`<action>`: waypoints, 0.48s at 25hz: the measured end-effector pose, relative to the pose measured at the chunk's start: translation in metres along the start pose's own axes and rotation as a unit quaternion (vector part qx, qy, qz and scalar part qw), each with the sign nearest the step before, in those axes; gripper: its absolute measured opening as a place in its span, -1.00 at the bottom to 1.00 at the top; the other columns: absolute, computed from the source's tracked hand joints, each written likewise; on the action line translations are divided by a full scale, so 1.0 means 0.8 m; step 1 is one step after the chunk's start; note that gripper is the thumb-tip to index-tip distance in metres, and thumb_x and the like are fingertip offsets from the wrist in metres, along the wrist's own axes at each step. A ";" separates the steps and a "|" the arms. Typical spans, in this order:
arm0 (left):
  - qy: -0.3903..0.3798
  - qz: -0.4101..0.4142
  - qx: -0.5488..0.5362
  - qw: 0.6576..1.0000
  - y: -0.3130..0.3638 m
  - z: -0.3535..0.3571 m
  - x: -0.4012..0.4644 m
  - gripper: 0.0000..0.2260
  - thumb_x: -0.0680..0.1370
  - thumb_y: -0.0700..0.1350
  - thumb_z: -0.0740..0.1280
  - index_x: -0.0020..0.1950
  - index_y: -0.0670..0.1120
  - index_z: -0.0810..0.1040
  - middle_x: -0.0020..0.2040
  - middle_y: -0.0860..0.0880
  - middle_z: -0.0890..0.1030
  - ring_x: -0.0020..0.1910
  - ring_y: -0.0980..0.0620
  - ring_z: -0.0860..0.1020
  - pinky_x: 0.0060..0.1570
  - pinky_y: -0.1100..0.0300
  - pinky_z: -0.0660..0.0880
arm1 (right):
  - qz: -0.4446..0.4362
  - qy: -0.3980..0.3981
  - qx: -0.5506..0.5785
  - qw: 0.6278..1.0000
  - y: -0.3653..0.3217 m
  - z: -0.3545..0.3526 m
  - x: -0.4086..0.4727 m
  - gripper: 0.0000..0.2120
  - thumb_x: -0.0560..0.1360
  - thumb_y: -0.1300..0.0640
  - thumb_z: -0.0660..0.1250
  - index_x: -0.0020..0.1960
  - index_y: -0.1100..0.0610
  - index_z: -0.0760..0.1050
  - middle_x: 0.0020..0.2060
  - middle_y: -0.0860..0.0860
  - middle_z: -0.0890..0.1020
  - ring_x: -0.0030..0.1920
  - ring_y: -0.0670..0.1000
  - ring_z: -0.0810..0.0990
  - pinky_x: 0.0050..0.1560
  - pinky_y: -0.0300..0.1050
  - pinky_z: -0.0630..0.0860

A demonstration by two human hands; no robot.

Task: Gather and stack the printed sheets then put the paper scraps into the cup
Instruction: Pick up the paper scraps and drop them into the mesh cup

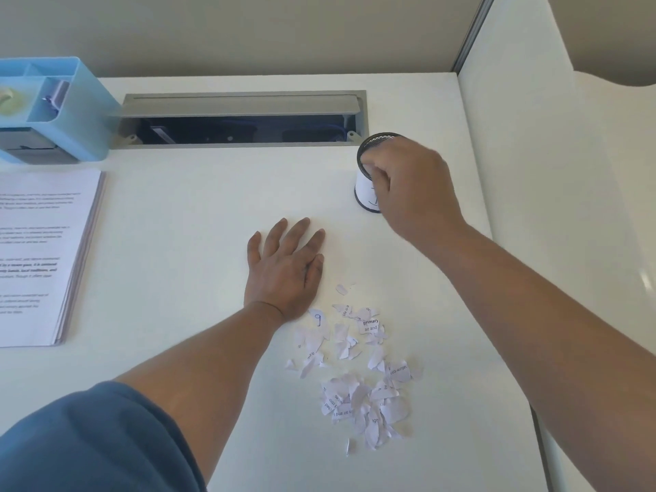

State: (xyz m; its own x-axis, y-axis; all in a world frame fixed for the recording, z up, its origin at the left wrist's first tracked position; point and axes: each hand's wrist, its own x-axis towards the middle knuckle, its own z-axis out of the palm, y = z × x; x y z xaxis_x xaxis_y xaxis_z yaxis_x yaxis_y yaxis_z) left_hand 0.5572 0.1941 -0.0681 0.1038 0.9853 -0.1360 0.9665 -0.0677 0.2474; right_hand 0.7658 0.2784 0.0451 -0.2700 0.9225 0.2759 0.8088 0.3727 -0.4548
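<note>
Head view, left to right: a blue organiser (pixel 67 108) stood at the far left corner of the white counter (pixel 198 207), with small items in its compartments too blurred to name. Just in front of it lay the stack of printed sheets (pixel 39 257), squared up, text side up, partly cut off by the left edge of the frame. Behind the middle of the counter, a grey cable hatch (pixel 241 118) stood open, dark inside.

A blue sleeve (pixel 88 442) covered the upper left arm. The left hand (pixel 285 271) lay palm down on the counter, fingers straight and spread, holding nothing; its wrist touched the near edge of the scraps (pixel 358 378). These torn white bits, some with print, lay loose in a scatter in front of and to the right of that hand, thickest toward the near side.

Further right and back, well apart from the scraps, stood the cup (pixel 365 172), black mesh with a white label around its lower part, upright. The right hand (pixel 408 182) was over its rim, fingers curled down toward the opening; the grip was blurred, and whether it pinched any scrap could not be told.
</note>
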 end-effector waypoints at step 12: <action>0.001 -0.009 0.001 1.000 -0.002 0.005 0.002 -0.57 0.72 0.12 -0.01 0.61 0.23 0.25 0.66 0.16 0.13 0.65 -0.03 -0.03 0.59 -0.17 -0.16 | 0.073 -0.256 0.004 0.964 -0.072 0.097 -0.177 -0.60 0.46 -0.23 0.41 0.05 0.07 0.50 0.09 -0.03 0.45 0.09 0.10 0.37 0.14 -0.02 0.44</action>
State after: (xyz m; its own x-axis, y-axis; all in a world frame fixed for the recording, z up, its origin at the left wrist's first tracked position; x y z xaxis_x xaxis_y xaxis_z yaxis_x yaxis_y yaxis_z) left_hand 0.5571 0.1948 -0.0723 0.0853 0.9868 -0.1379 0.9686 -0.0497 0.2438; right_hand 0.7169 0.1342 -0.0333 -0.3772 0.8934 -0.2441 0.8545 0.2341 -0.4636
